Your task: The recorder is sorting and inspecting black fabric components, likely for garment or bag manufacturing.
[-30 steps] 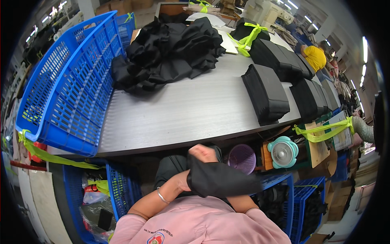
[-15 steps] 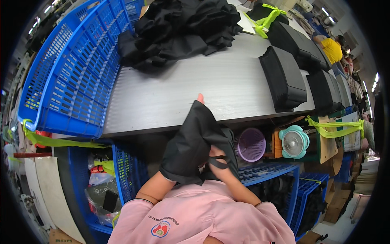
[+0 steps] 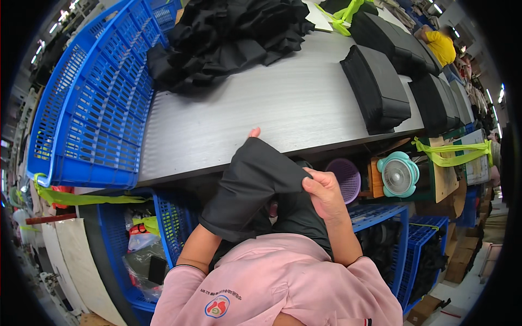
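Note:
A black fabric sleeve-like piece (image 3: 250,185), perhaps a bag, covers my left hand and wrist above my lap. Only a fingertip of my left hand (image 3: 254,132) pokes out past its far edge; the other fingers are hidden inside the cloth. My right hand (image 3: 325,194) pinches the right corner of the piece between thumb and fingers and draws it out taut. Ahead on the table (image 3: 217,125) lies a rumpled heap of black fabric (image 3: 234,41). Neat stacks of folded black pieces (image 3: 375,89) stand at the table's right side.
A blue plastic basket (image 3: 103,103) stands on the table's left. Below the table edge are a purple bin (image 3: 345,179) and a teal fan (image 3: 399,174). Blue crates (image 3: 380,214) flank my lap. A person in yellow (image 3: 439,46) is far right.
My right hand has moved up and to the right, from beside my lap to the fabric's corner, and now grips it. The covered left hand has shifted slightly left.

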`<state>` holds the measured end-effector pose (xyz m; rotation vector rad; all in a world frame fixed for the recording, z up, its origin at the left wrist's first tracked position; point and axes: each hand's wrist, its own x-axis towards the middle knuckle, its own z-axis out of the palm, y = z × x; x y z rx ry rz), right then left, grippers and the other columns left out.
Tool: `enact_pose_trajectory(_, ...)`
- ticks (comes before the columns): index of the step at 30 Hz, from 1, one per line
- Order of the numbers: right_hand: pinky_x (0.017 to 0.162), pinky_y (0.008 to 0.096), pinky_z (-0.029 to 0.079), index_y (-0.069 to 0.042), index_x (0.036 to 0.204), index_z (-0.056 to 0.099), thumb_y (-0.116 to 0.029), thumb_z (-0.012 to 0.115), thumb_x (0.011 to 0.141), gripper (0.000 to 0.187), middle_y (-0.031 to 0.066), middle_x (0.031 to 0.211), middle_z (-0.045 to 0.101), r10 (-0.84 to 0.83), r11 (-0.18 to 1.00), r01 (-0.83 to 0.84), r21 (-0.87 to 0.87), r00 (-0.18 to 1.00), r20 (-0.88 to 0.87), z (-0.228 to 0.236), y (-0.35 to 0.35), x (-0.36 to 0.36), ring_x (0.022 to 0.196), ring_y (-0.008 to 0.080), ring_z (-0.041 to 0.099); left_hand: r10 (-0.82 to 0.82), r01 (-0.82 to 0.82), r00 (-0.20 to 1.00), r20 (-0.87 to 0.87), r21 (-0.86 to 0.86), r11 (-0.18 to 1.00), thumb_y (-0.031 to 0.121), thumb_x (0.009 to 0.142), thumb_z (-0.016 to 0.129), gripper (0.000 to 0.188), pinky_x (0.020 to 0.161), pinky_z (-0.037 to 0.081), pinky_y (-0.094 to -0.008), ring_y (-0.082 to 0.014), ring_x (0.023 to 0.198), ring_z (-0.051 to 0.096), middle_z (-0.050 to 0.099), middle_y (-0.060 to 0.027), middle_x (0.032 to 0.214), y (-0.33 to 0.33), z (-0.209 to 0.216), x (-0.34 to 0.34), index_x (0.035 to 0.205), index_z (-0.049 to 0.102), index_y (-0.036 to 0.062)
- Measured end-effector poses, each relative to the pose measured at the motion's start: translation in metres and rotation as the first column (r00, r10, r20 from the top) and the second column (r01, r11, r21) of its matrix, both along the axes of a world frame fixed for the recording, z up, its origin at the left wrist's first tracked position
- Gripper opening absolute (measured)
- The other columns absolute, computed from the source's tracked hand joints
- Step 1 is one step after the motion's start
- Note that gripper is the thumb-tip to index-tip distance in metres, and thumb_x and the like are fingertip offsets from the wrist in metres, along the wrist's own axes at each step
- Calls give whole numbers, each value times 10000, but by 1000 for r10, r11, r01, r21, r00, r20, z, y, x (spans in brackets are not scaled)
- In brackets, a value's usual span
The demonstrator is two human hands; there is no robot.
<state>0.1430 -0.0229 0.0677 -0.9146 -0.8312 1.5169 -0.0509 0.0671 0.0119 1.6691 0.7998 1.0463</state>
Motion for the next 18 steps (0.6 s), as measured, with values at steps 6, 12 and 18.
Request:
enact_pose_trajectory(6, 871, 261, 458, 12, 1075, 694, -198, 608, 996, 240, 53, 1008, 693, -255, 967, 253, -33, 964, -81, -8, 48, 23, 932, 97, 615, 13, -1, 1000, -28, 390, 921, 166, 933, 655, 404, 933, 474, -281, -171, 946, 604, 631, -56, 1010, -1, -10, 3, 1302, 561, 29)
enact_pose_trajectory(12, 991, 317, 461, 79, 1301, 556, -272, 529, 1030, 445, 149, 1232, 644, -182, 981, 162, 107, 960, 211, -4, 41, 28, 1104, 203, 630, 78, -37, 996, -31, 668, 743, 176, 907, 681, 343, 923, 479, -291, -200, 983, 630, 667, -85, 1047, -9, -6, -2, 1216, 639, 33)
enact_pose_trajectory(18, 981, 306, 447, 8, 1164, 665, -70, 711, 867, 310, 88, 1143, 668, -190, 976, 75, 205, 755, 628, 0, 39, 15, 1155, 197, 589, -144, 157, 976, -163, 73, 985, 208, 916, 671, 421, 1044, 431, -356, -260, 1184, 572, 615, -98, 1283, -12, -1, -11, 1295, 590, 46)
